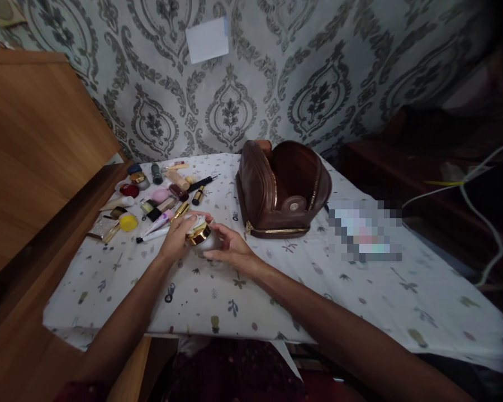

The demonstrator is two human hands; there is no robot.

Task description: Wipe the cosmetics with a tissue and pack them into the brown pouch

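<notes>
Both hands, left hand (176, 237) and right hand (230, 248), clasp a jar (201, 234) (gold-banded). Behind the grip the bag (283, 190) gapes open; left of it, cosmetics (155, 198) lie unpacked.

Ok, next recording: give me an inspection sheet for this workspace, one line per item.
Surface: table under a white cloth with small printed motifs.
Job's things: small jar with a gold band and white lid, held between both hands above the cloth.
Clutter: cosmetics scattered at the far left; open brown leather pouch with gold zips just beyond the hands; a blurred-out patch to its right.
Hands: left hand on the jar's lid side; right hand cupping its other side.
Cables: pale cords past the table's right edge.
Surroundings: patterned wallpaper with a white paper stuck on; wooden panel at left.
</notes>
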